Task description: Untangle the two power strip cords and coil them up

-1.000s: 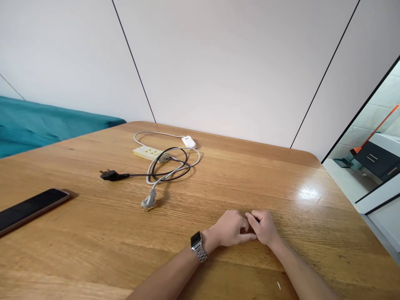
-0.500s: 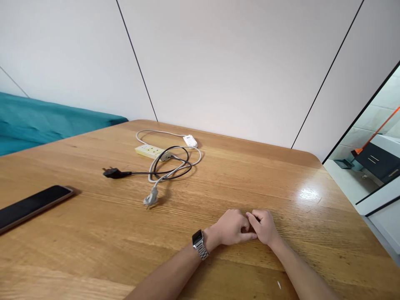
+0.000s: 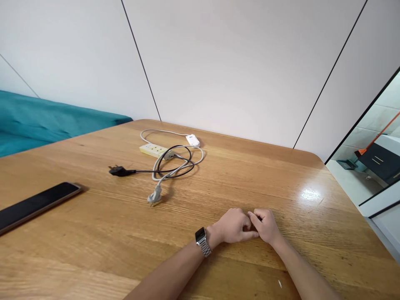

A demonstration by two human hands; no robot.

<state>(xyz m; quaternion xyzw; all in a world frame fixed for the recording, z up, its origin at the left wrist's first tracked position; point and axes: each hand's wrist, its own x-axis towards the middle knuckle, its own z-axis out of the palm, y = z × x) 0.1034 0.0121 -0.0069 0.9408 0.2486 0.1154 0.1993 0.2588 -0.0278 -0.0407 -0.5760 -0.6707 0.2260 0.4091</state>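
My left hand [image 3: 235,226] rests on the wooden table [image 3: 259,175], its fingers curled in and nothing showing in them. A watch [image 3: 201,236] with a metal band is on that wrist. Curled as well, my right hand [image 3: 265,226] lies against it, thumbs and fingertips meeting. Further off to the left lies a cream power strip [image 3: 150,149], with a tangle of black and white cords over its right end. A black plug [image 3: 118,171] and a grey-white plug [image 3: 155,195] end these cords. Behind them sits a small white box-shaped device [image 3: 193,140] joined to a white cord.
A dark-screened phone-like device [image 3: 40,203] lies at the table's left. A teal sofa [image 3: 59,121] stands beyond the left edge, and a white panelled wall [image 3: 225,71] runs behind. On the right, a doorway shows a dark cabinet [image 3: 379,160] and an orange-handled broom [image 3: 379,134].
The view has shifted slightly, so the cords, plugs and phone-like device appear a little further right. Both hands keep the same pose on the table.
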